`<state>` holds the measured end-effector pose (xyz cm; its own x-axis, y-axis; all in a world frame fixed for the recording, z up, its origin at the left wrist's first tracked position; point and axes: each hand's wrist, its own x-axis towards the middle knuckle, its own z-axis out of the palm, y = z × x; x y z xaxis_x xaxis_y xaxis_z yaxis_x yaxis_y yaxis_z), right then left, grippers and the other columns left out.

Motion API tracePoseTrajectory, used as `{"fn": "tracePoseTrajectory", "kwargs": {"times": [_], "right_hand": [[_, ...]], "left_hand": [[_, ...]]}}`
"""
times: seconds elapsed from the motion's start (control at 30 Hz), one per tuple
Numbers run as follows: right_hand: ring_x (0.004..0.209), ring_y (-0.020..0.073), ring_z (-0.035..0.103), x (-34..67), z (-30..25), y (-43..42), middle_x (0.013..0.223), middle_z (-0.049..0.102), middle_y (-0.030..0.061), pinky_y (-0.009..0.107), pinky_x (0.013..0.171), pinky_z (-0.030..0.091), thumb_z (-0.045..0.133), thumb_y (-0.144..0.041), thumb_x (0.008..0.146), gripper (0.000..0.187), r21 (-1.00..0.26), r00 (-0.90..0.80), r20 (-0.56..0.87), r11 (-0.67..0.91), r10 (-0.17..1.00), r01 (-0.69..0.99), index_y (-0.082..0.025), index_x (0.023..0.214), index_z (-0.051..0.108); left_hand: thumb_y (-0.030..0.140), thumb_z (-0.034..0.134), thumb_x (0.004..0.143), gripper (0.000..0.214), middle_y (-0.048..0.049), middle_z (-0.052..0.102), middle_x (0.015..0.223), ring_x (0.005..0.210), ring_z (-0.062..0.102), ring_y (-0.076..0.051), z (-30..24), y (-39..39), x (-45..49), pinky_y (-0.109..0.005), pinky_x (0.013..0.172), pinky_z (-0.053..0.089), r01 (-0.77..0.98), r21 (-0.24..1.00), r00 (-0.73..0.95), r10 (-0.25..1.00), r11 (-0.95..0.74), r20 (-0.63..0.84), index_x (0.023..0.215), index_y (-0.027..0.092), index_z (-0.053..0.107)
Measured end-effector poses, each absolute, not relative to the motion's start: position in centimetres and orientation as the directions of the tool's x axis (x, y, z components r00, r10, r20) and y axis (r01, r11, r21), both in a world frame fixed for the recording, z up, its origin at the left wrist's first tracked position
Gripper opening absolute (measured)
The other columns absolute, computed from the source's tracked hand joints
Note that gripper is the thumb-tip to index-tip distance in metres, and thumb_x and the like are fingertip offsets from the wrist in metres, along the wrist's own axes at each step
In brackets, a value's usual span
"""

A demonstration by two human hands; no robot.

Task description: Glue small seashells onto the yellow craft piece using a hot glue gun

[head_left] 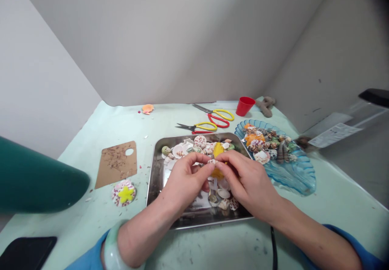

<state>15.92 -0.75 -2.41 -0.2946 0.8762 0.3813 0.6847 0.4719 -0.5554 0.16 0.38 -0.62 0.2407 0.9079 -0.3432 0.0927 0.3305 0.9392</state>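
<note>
Between the fingertips of both hands is a small whitish shell (212, 162), mostly covered by the fingers. My left hand (189, 173) pinches it from the left, thumb and index finger together. From the other side my right hand (247, 179) closes its thumb and index finger on it. Both hands are over a metal tray (156, 173) that holds many seashells, white, speckled and greenish. Among them are a yellow piece (218, 149) and a white scallop shell (224, 193). My hands hide the middle of the tray.
Two pairs of scissors (223, 114) lie behind the tray. A blue shell-shaped plate (299, 177) with shells stands right, near a red cup (244, 106). Left are a brown board (114, 162), a disc with a yellow flower (124, 193) and a large green cylinder (39, 177).
</note>
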Motion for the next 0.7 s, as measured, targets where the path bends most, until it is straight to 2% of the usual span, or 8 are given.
{"fn": "tracePoseTrajectory", "kwargs": {"times": [0.23,0.7], "right_hand": [[0.068,0.0124,0.053,16.0,-2.52,-0.71,0.08,0.057,0.0008,0.026,0.064,0.038,0.042,-0.025,0.093,0.015,-0.562,-0.28,0.381,0.461,0.881,0.687,-0.018,0.09,0.055],[0.067,0.0111,0.052,15.96,-2.49,-0.71,0.08,0.057,-0.0004,0.026,0.064,0.037,0.043,-0.027,0.093,0.014,-0.576,-0.287,0.363,0.455,0.887,0.679,-0.019,0.09,0.055]], "left_hand": [[0.037,0.062,0.076,0.026,0.0047,0.051,0.049,0.047,0.048,-0.009,-0.45,0.38,0.07,-0.02,0.049,0.036,0.13,0.93,0.243,0.899,0.343,-0.365,0.091,0.017,0.055],[0.031,0.061,0.076,0.018,0.0052,0.05,0.049,0.046,0.046,-0.008,-0.76,0.5,0.0,-0.022,0.051,0.039,0.099,0.935,0.248,0.902,0.339,-0.353,0.085,0.017,0.054]]}}
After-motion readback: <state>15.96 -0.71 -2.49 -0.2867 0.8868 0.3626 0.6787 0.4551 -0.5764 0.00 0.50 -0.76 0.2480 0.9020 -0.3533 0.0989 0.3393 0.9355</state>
